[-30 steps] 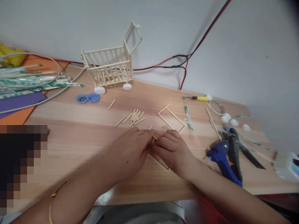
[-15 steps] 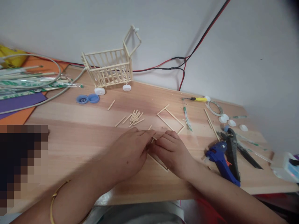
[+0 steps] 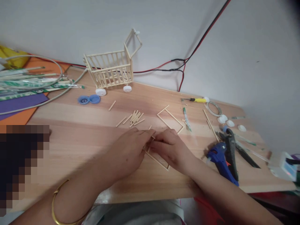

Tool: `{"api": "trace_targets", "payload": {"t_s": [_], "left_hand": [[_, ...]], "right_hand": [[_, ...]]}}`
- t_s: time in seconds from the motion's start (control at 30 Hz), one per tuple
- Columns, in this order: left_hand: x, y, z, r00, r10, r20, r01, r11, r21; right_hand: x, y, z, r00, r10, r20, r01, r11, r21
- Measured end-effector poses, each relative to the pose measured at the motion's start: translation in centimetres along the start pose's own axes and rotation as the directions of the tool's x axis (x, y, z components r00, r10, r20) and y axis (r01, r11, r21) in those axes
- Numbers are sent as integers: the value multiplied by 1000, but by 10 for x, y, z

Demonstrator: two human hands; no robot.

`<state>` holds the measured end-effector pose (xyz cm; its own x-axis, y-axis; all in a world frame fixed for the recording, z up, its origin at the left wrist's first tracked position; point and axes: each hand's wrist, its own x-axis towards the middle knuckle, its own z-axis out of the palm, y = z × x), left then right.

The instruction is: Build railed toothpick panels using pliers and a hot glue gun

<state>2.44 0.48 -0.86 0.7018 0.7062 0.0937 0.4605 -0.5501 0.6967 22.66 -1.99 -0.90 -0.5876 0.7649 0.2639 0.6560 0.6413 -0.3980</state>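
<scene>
My left hand (image 3: pixel 128 151) and my right hand (image 3: pixel 174 150) meet over the front middle of the table. Between and beneath their fingers lies a wooden stick frame (image 3: pixel 156 161), partly hidden. The left fingers are closed on its left corner. With bent, closed fingers, the right hand grips the same frame near that corner; the exact contact is covered. Just beyond the right hand lies a second stick frame (image 3: pixel 174 117), rectangular and flat. Several short cut sticks (image 3: pixel 135 118) are heaped beyond the left hand.
At the back stands a small stick cart (image 3: pixel 112 72) with white cap wheels, beside blue caps (image 3: pixel 94 99). A blue glue gun (image 3: pixel 217 156), black-handled cutters (image 3: pixel 232 150), tape roll (image 3: pixel 214 108) and yellow-handled knife (image 3: pixel 199 100) lie right. Wrapped chopsticks (image 3: pixel 35 82) lie left.
My right fingers have shifted slightly and bent differently around the frame's corner, showing more of the sticks between the hands. The left hand stays nearly in place. The view has moved slightly.
</scene>
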Motion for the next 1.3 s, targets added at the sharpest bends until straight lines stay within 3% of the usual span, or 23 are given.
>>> {"api": "trace_targets", "payload": {"t_s": [0.23,0.37,0.47,0.63,0.73,0.83,0.9,0.97,1.07,1.13,1.2,1.3], "left_hand": [[6,7,-6,1000,3,24,-3,1000,-25],[4,7,-7,999,13,37,-13,1000,-10],[2,5,-8,999,15,47,-16,1000,17],[3,4,-18,1000,23,17,-23,1000,6],[4,20,-26,994,-6,-111,-1,998,-61],[-1,49,-27,983,-67,-170,51,994,-97],[-6,72,-19,981,-63,-184,35,988,-150],[-10,94,-4,972,-76,-223,5,953,-303],[-14,120,24,977,-146,-157,27,810,-585],[-15,130,42,966,-242,-91,108,698,-708],[-15,135,56,956,-292,11,187,581,-792],[-15,133,67,947,-320,-31,184,618,-765]], "right_hand": [[0,3,3,992,-85,91,93,992,-82],[2,-1,-3,994,-87,-72,97,983,156],[3,-8,-14,981,11,-194,58,938,343],[-6,-33,-48,970,153,-188,-61,906,420],[-21,-50,-63,942,290,-167,-181,860,477],[-39,-60,-62,874,424,-237,-236,797,557],[-51,-64,-56,821,484,-302,-228,763,605],[-63,-68,-49,782,522,-341,-227,748,624],[-79,-78,-40,725,551,-412,-268,778,569],[-90,-84,-36,704,539,-462,-316,821,476],[-102,-86,-38,735,494,-465,-342,861,375],[-121,-73,-55,832,412,-371,-324,904,278]]}}
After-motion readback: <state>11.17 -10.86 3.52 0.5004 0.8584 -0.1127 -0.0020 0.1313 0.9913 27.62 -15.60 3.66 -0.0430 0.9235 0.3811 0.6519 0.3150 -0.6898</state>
